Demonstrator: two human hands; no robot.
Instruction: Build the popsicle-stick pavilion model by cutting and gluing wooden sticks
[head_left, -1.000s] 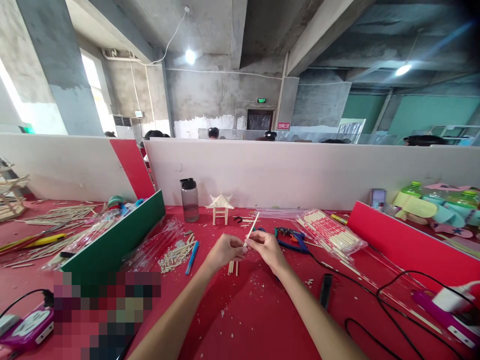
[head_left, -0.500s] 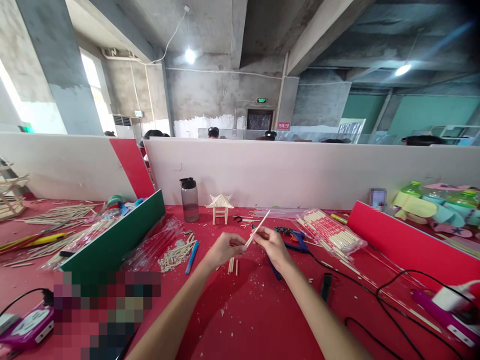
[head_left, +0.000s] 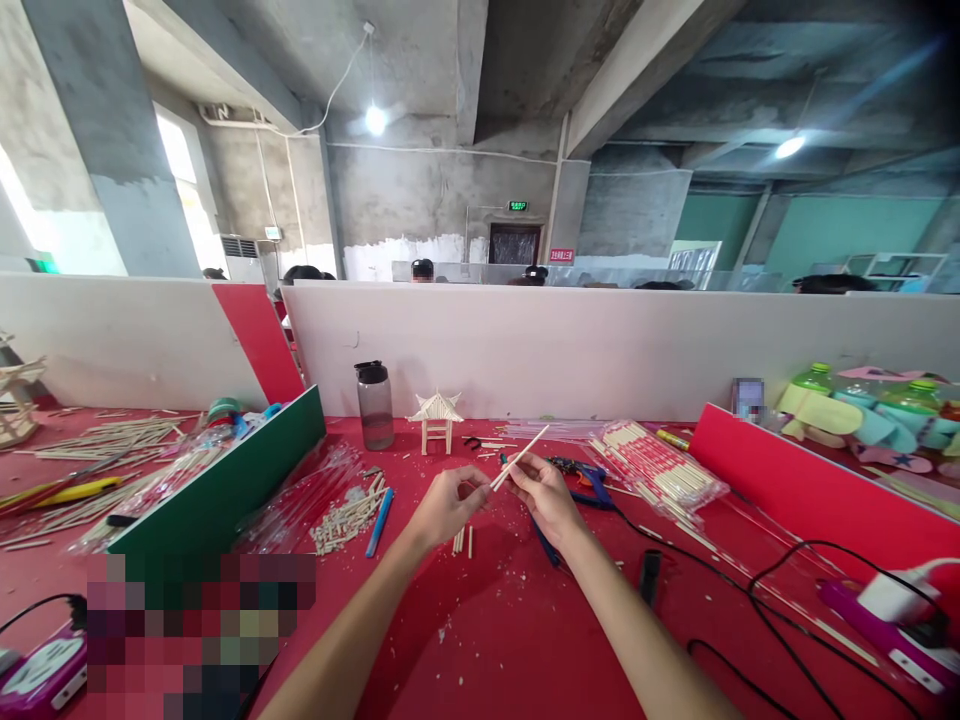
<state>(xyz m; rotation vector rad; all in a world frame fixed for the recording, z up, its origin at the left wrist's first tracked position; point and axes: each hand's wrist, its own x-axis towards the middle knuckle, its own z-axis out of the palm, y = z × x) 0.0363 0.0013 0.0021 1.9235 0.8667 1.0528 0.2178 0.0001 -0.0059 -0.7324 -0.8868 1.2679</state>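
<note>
My right hand (head_left: 546, 492) pinches a pair of thin wooden sticks (head_left: 525, 452) that cross near my fingertips, one longer and pointing up to the right. Just left of their lower ends is my left hand (head_left: 451, 505), thumb and forefinger apart, seemingly clear of the wood. Below the hands lie several short cut sticks (head_left: 463, 542) on the red tabletop (head_left: 480, 640). Beyond them stands a small stick-built pavilion model (head_left: 436, 422) with a peaked roof. A blue-handled tool (head_left: 545, 543), partly hidden, rests beside my right wrist.
Left: a pile of stick pieces (head_left: 349, 522), a blue pen (head_left: 379, 522), a water bottle (head_left: 373, 408) and a green divider (head_left: 225, 480). Right: a blue glue gun (head_left: 589, 485) with black cable (head_left: 690, 562), bagged chopsticks (head_left: 652, 465), a red divider (head_left: 832, 490) and a purple power strip (head_left: 892, 635).
My left fingers have drawn slightly back from the sticks' lower ends. The sticks now show as a crossed pair in my right hand. The view has shifted a little.
</note>
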